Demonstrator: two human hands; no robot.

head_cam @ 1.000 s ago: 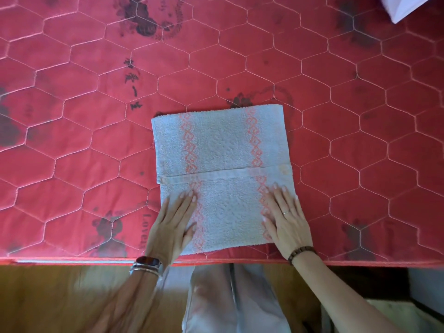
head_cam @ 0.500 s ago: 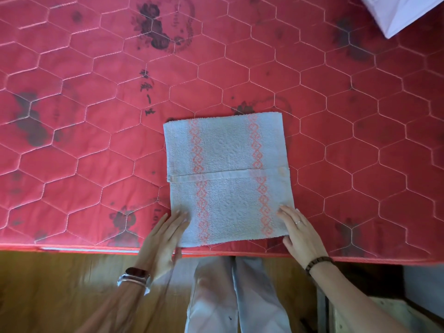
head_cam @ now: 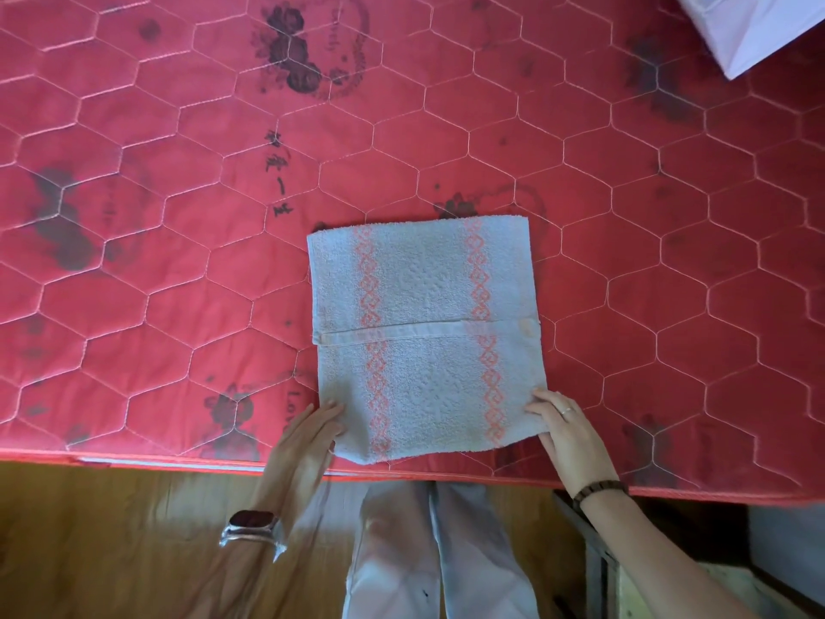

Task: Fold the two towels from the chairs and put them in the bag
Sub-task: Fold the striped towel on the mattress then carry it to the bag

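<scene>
Now our folded towel (head_cam: 428, 332) lies flat on the red mattress (head_cam: 178, 261), close to its near edge. Our left hand (head_cam: 308, 435) is flat, with straight fingers touching the towel's near left corner, and it holds nothing. Our right hand (head_cam: 569, 433) rests its fingers on the near right corner, and we cannot tell if the thumb is under it to pinch.
</scene>
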